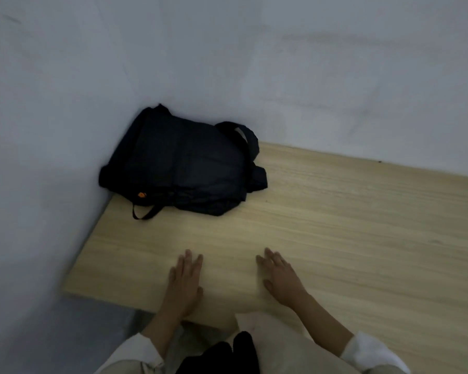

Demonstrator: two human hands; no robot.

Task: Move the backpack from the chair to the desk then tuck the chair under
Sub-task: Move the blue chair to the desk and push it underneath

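A dark navy backpack (184, 166) lies flat on the light wooden desk (335, 225), pushed into the far left corner where two walls meet. Its straps trail toward the right and a loop hangs toward the front. My left hand (185, 282) and my right hand (280, 279) lie palm down over the desk's near edge, fingers spread, holding nothing. Both hands are well apart from the backpack. The chair is not in view.
Pale grey walls (227, 63) close off the desk at the back and on the left. A grey floor strip (92, 333) shows left of the desk's front corner. My light trousers and a dark item (227, 354) are at the bottom edge.
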